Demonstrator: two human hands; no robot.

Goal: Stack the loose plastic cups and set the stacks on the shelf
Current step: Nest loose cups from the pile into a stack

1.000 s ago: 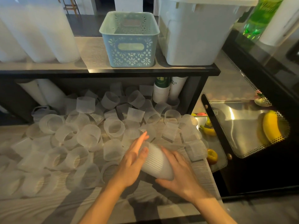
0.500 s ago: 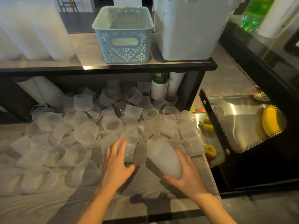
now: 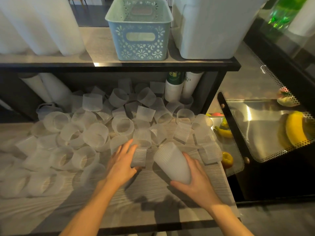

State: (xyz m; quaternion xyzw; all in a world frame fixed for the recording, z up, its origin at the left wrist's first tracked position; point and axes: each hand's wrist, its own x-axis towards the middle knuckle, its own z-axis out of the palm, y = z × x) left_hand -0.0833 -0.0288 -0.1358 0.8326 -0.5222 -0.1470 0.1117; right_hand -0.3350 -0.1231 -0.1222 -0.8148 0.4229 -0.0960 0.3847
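left hand (image 3: 121, 163) moved off stack, closed on loose cup (image 3: 139, 157) | right hand (image 3: 196, 182) still gripped stack (image 3: 172, 161) | next: nest

A grey wood-grain table (image 3: 170, 198) carries scattered clear plastic cups (image 3: 95, 135); farther back they blur, perhaps overlapping.

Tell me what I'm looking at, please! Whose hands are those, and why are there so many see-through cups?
The camera sits on a person's head, looking down at their own two hands. No robot here. The right hand holds a stack of cups, tilted. The left hand is taking hold of one loose cup. Lots more loose cups lie jumbled on the wooden table. Above is a shelf with a blue basket.
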